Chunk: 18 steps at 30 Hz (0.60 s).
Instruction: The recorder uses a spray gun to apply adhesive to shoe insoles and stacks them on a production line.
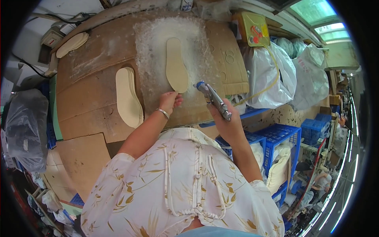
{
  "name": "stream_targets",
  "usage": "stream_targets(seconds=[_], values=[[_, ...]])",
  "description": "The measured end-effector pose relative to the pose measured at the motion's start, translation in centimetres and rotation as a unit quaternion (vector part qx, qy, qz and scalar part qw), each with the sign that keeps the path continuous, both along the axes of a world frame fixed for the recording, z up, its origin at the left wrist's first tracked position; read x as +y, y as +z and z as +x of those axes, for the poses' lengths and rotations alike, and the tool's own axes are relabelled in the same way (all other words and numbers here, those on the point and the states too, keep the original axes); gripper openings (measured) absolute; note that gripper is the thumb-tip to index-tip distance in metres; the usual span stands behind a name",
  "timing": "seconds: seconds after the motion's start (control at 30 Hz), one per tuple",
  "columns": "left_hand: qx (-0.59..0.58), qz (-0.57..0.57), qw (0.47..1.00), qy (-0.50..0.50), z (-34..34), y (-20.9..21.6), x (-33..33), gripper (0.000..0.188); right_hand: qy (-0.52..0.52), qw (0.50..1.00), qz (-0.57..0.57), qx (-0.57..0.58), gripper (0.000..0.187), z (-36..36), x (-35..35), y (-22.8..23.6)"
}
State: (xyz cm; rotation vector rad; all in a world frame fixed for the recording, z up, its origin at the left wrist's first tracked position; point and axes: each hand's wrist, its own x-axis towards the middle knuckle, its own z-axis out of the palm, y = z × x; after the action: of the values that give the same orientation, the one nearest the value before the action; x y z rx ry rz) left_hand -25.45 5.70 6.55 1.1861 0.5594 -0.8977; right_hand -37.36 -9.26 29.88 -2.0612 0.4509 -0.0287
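- Head view: the left hand [170,100] rests with its fingers spread flat on the cardboard-covered bench [90,98], fingertips at the heel end of a single pale cream shoe insole [176,65]; it grips nothing. A silver bracelet [162,113] circles that wrist.
- The insole lies lengthwise on a white, crusted patch of dried residue [152,47] near the middle of the bench.
- The right hand [227,122] is closed around the grip of a silver metal spray gun with a blue nozzle [212,98]; the nozzle points toward the insole's lower end, just beside it but not touching.
- To the left, well apart from the single insole, a fanned stack of cream insoles [128,96] sits on the bare cardboard; a second small stack [72,43] lies at the far left corner.
- To the right of the bench stand bulging white plastic sacks [272,75], and below them blue plastic crates [282,138].
- A yellow flat card [254,29] leans at the far right end of the bench.
- The person wears a cream floral blouse [177,185].
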Motion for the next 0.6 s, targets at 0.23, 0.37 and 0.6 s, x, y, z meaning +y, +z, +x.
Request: stream_targets(seconds=[0.23, 0.37, 0.6], values=[[0.006, -0.006, 1.000, 0.002, 0.0, 0.1, 0.1, 0.018, -0.036, 0.998, -0.002, 0.058, 0.017, -0.5, -0.2, 0.1], [0.006, -0.017, 1.000, 0.001, 0.0, -0.2, 0.2, 0.018, -0.003, 1.000, 0.005, 0.003, 0.016, -1.0, 0.6, 0.2], [0.011, -0.010, 1.000, 0.010, 0.1, 0.0, 0.0, 0.019, -0.026, 0.998, 0.030, 0.045, 0.016, -1.6, 0.6, 0.1]])
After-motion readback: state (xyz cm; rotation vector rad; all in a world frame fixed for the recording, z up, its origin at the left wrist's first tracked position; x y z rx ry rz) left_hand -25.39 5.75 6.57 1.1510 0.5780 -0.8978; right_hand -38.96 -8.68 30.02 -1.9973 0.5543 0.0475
